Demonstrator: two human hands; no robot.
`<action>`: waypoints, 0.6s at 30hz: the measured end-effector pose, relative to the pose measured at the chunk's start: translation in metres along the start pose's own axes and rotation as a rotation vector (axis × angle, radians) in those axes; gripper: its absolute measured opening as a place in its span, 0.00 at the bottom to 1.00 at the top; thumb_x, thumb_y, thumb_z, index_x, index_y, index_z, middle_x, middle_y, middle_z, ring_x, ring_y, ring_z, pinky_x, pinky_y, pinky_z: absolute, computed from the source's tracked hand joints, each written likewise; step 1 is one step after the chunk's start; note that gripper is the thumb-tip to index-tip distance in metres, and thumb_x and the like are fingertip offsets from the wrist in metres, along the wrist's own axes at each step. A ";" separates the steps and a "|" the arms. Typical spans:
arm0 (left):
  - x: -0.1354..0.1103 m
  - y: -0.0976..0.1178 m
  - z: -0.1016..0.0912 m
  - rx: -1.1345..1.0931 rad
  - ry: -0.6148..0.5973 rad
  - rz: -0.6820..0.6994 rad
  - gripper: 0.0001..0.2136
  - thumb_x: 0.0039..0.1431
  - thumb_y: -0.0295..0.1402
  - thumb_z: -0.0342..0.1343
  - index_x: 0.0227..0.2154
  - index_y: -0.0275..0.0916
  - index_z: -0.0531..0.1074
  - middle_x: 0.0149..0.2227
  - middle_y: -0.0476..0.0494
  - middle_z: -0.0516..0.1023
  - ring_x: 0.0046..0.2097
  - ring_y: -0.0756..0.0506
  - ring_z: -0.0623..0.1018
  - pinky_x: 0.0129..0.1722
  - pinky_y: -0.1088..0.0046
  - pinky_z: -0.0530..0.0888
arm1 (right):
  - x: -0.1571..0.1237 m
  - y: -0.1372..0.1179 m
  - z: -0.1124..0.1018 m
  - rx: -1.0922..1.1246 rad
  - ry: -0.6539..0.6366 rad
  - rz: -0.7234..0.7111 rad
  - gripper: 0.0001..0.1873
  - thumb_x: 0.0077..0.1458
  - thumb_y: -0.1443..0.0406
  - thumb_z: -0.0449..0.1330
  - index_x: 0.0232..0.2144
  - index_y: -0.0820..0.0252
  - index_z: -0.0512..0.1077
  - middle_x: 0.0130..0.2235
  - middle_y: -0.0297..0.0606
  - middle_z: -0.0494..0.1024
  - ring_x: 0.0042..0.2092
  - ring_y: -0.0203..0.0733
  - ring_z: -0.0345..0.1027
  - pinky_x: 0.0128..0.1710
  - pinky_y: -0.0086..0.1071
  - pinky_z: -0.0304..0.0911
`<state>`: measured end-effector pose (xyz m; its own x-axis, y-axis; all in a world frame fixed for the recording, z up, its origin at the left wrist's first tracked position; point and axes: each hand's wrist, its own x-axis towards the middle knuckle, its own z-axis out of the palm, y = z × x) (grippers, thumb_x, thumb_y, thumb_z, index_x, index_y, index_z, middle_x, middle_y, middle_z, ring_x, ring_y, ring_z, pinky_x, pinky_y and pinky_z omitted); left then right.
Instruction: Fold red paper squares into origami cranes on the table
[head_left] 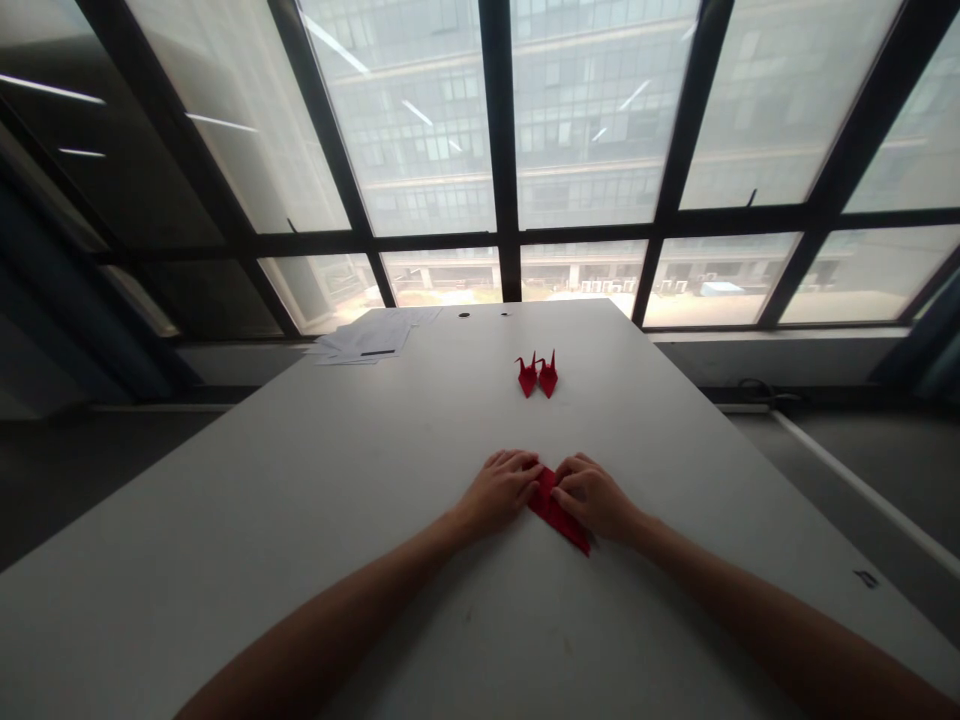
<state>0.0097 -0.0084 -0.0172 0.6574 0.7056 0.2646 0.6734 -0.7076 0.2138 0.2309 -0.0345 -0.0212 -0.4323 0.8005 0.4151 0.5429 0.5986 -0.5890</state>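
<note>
A folded piece of red origami paper (559, 518) lies on the white table between my hands, one pointed end toward me on the right. My left hand (501, 487) rests on its left edge, fingers stretched out over the paper. From the other side my right hand (592, 495) has its fingers bent and pinched on the paper's upper right part, covering some of it. Farther off stand two red paper cranes, a left one (527, 380) and a right one (549, 379), side by side and close together.
The white table (360, 470) runs away from me toward large dark-framed windows. Loose paper sheets (352, 342) with a dark pen (377, 352) lie at its far left. A small dark mark (866, 578) is near the right edge. A blue curtain (67, 290) hangs at left.
</note>
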 end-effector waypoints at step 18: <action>0.005 -0.007 -0.007 -0.206 0.086 -0.222 0.12 0.57 0.36 0.63 0.45 0.46 0.78 0.41 0.47 0.78 0.44 0.43 0.76 0.47 0.66 0.69 | -0.003 -0.007 0.002 -0.258 0.020 0.226 0.04 0.54 0.65 0.67 0.33 0.56 0.76 0.37 0.38 0.76 0.42 0.45 0.68 0.44 0.35 0.61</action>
<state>0.0058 -0.0001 -0.0104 0.4652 0.8440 0.2670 0.7089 -0.5358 0.4586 0.2270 -0.0406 -0.0199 -0.2675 0.9127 0.3089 0.7886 0.3916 -0.4741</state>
